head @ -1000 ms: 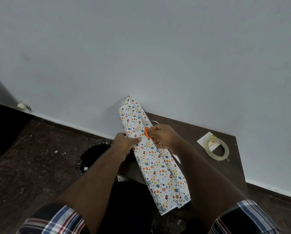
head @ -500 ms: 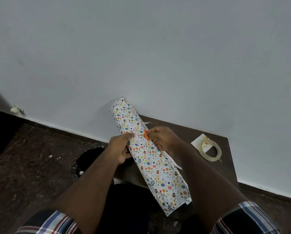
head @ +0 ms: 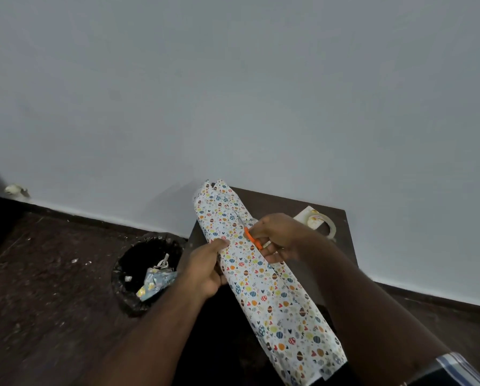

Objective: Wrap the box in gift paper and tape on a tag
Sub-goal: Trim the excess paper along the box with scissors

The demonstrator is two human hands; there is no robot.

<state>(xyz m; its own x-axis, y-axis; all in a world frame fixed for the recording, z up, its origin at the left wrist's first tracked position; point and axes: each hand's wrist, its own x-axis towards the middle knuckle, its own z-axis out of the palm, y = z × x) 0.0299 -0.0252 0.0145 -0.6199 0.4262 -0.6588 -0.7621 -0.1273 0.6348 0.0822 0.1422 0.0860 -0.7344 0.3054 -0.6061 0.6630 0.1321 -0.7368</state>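
A long box wrapped in white gift paper with coloured eggs and hearts (head: 263,288) lies slantwise over the small dark table (head: 283,204). My left hand (head: 205,271) grips its left side, thumb on top. My right hand (head: 277,238) holds orange-handled scissors (head: 252,238) against the paper seam on top of the box. A roll of clear tape (head: 326,222) and a white card tag (head: 307,218) lie on the table behind my right hand, partly hidden by it.
A round bin lined with a black bag (head: 149,271) stands on the dark floor left of the table and holds paper scraps. The pale wall (head: 233,93) runs right behind the table.
The view has shifted, so the bin now shows fully. The far end of the wrapped box has swung a little right, and both hands keep their hold on box and scissors.
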